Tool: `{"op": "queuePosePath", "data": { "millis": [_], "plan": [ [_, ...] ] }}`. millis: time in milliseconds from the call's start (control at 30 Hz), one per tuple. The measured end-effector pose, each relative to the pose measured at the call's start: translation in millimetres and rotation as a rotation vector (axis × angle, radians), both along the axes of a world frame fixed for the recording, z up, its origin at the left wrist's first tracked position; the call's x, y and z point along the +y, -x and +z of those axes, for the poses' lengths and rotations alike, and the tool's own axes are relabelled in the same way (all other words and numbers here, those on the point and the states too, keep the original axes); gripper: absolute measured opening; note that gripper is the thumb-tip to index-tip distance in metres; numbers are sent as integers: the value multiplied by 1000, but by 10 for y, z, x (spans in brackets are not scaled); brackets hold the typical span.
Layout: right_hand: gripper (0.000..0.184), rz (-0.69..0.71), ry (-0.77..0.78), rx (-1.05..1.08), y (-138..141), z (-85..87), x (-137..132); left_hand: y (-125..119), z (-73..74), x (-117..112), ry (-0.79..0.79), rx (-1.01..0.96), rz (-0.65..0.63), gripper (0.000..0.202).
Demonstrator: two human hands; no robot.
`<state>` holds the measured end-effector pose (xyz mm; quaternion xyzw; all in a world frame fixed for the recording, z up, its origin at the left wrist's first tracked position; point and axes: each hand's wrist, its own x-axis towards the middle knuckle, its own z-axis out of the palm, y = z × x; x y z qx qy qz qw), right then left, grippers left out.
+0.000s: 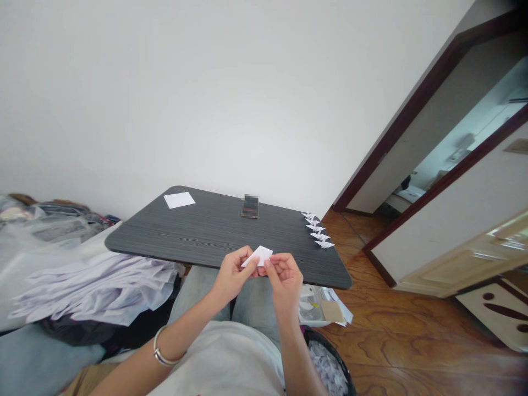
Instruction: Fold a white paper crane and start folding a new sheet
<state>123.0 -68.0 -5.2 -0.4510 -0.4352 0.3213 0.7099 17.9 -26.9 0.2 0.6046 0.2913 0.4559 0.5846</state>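
Pretty big dark wood-grain table [206, 234] here, left hand [231, 272] and right hand [285, 278] by its near edge. There's a flat white sheet [179, 200] near the far left corner, a smartphone [249, 207] along the far side, then a little folded white paper [261, 253] both hands have pinched between thumb and fingers, and 5 tiny origami cranes [317, 228] lined up at the right

Hands [234, 273] pinching folded paper [262, 253], paper cranes [315, 228], dark table [206, 228]
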Motion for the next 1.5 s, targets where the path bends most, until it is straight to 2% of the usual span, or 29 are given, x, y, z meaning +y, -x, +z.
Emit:
{"op": "queuePosePath", "data": {
  "millis": [300, 533, 733, 800, 1067, 1200, 1500],
  "plan": [
    [14, 17, -18, -25, -21, -44, 6, -17, -34, 45, 35, -6, -34, 31],
    [22, 43, 4, -15, -22, -40, 51, -25, -38, 38, -20, 58, 10, 33],
    [21, 20, -10, -61, -48, -37, 61, 6, -57, 66, 13, 57, -106, 36],
    [21, 17, -5, -69, -57, -43, 60, 18, -48, 76, 17, 71, -137, 32],
    [19, 20, -3, -104, -57, -88, 69, 21, -45, 90, -14, 116, -180, 24],
    [20, 21, -3, -110, -75, -100, 91, 41, -46, 98, 43, 115, -203, 24],
    [19, 49, 23, -103, -120, -99, 115, 177, -89, 204, 10, 219, -353, 24]
  ]
}}
